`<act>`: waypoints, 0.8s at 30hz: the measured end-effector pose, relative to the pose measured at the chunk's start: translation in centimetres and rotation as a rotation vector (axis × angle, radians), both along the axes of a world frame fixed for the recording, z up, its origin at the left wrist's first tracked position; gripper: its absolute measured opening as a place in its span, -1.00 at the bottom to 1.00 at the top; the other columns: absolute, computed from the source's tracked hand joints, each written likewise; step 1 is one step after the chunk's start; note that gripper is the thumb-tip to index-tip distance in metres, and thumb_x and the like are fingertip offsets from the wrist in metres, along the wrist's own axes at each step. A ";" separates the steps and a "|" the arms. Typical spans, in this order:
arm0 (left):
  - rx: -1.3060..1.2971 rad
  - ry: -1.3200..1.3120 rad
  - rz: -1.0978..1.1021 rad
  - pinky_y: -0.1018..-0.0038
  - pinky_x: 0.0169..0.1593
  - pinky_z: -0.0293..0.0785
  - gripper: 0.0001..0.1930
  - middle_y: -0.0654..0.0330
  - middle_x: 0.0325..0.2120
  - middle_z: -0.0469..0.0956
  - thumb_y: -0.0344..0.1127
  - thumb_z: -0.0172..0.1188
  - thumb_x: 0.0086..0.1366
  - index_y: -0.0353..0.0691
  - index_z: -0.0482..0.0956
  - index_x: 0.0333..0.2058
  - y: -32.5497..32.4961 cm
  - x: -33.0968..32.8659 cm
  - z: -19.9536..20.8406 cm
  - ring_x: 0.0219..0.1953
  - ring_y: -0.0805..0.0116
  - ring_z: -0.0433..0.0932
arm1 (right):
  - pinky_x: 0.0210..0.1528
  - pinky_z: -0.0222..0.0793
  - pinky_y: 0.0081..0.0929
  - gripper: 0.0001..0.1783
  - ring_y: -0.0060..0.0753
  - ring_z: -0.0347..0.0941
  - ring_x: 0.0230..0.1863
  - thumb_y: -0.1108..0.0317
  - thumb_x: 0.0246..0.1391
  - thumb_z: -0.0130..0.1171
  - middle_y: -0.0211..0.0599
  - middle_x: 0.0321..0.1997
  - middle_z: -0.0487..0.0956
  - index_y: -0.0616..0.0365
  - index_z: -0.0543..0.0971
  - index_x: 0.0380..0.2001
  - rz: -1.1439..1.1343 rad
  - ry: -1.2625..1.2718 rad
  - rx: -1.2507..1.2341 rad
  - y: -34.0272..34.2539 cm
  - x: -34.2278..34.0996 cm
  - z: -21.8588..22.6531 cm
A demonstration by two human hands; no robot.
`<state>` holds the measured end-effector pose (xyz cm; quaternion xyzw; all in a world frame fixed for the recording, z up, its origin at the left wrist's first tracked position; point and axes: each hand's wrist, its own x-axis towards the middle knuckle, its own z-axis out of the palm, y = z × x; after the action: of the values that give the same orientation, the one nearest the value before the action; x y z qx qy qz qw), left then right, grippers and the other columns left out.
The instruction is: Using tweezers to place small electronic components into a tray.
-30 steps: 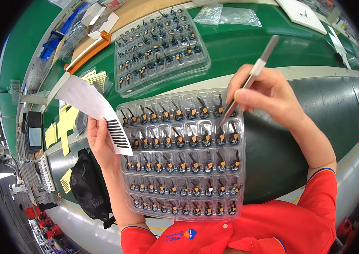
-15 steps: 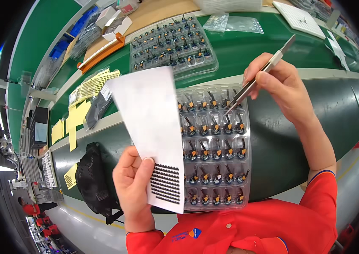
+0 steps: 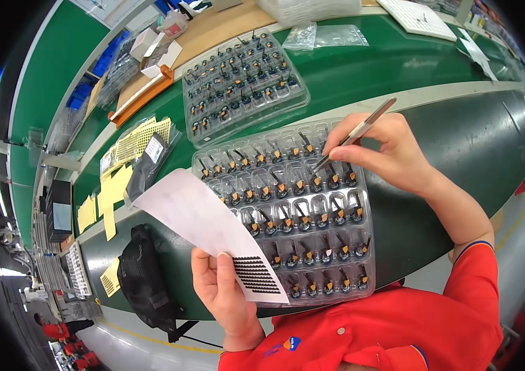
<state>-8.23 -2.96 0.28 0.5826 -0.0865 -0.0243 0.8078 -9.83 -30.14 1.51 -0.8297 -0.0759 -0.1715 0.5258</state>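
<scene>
My left hand [image 3: 228, 297] pinches a curved white sheet [image 3: 191, 213] between thumb and fingers. Rows of small black pieces [image 3: 256, 275] line its lower end. In my right hand [image 3: 389, 151] are slim metal tweezers [image 3: 366, 123], held like a pen. Their tip points down into the upper rows of a clear plastic tray [image 3: 371, 247]. Small dark parts [image 3: 303, 216] with black stems and orange patches sit in the tray's cells. Whether the tip touches a part, I cannot tell. The sheet covers the tray's lower left portion.
A second clear tray [image 3: 262, 119] of similar parts lies beyond. Yellow sheets [image 3: 111, 191] and a dark packet [image 3: 151, 157] are at left, above a black mesh bag [image 3: 145, 278]. Clear plastic bags [image 3: 337, 36] and a white perforated board [image 3: 420, 18] lie at the back.
My right hand and the tweezers have come down and left, tip lower over the tray. My left hand has shifted right and down; the sheet tilts further left, baring more of the tray.
</scene>
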 end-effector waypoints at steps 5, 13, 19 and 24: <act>-0.013 0.038 -0.026 0.56 -0.08 0.35 -0.79 0.11 -0.22 0.47 -0.50 -0.06 0.27 -0.42 0.33 -0.12 0.4 0.0 -0.3 -0.20 0.47 0.45 | -0.41 0.34 -0.52 -0.96 -0.42 0.45 -0.44 0.52 -0.08 0.20 -0.31 -0.47 0.56 0.25 0.55 -0.49 -0.027 -0.122 -0.174 0.5 0.0 0.1; 0.058 0.131 -0.041 0.53 -0.10 0.38 -0.76 0.10 -0.23 0.48 -0.48 -0.05 0.27 -0.42 0.31 -0.10 1.1 -0.2 -0.8 -0.23 0.44 0.47 | -0.45 0.32 -0.49 -0.93 -0.34 0.45 -0.48 0.54 -0.15 0.23 -0.29 -0.50 0.55 0.22 0.54 -0.51 -0.044 -0.272 -0.278 0.5 0.1 0.0; 0.086 0.143 -0.035 0.53 -0.12 0.40 -0.74 0.10 -0.23 0.49 -0.48 -0.04 0.27 -0.42 0.31 -0.08 1.2 -0.3 -0.8 -0.24 0.43 0.48 | -0.46 0.33 -0.51 -0.95 -0.39 0.45 -0.49 0.54 -0.11 0.22 -0.28 -0.49 0.55 0.23 0.55 -0.50 -0.010 -0.109 -0.108 -0.4 0.2 0.3; 0.107 0.120 -0.004 0.53 -0.13 0.41 -0.74 0.10 -0.24 0.49 -0.48 -0.05 0.27 -0.42 0.31 -0.07 0.9 -0.2 -1.0 -0.25 0.43 0.49 | -0.50 0.32 -0.55 -0.96 -0.44 0.45 -0.50 0.53 -0.08 0.22 -0.30 -0.48 0.56 0.24 0.55 -0.49 0.032 -0.036 0.005 -0.6 0.8 -0.6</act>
<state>-8.39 -2.06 -0.72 0.6223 -0.0376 -0.0653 0.7791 -9.01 -30.79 0.94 -0.8240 -0.0980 -0.1781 0.5289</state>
